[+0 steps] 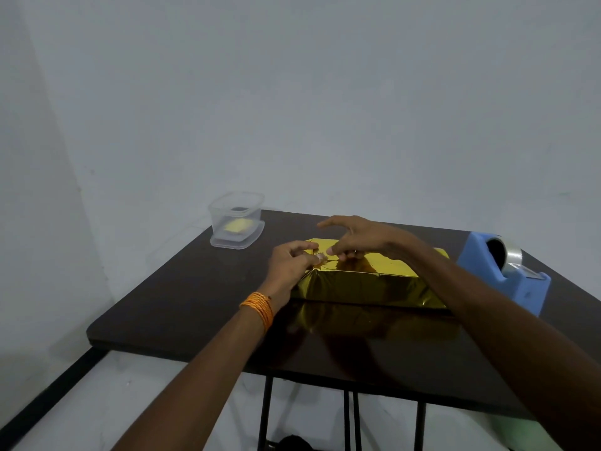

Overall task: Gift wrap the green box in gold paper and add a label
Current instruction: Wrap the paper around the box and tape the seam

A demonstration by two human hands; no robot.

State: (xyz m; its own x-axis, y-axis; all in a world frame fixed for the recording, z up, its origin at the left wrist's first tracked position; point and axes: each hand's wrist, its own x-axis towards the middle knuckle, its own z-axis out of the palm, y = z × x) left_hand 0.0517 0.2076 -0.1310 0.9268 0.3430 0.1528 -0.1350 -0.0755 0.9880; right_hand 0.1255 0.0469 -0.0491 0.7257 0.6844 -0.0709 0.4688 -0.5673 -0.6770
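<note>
A long box wrapped in shiny gold paper (364, 284) lies across the middle of the dark table (182, 307); no green shows. My left hand (291, 263) rests at the box's left end, fingers pinched on a small pale piece, probably tape, at the top corner. My right hand (361, 237) reaches over the box top from the right, thumb and lower fingers pressing the same spot while the index finger points out to the left. The hands nearly touch. The piece between them is too small to name surely.
A clear plastic container (236, 219) with yellow slips inside stands at the table's far left corner. A blue tape dispenser (507, 271) with a clear roll sits at the right edge. Pale walls rise behind. Black table legs and a pale green object show below.
</note>
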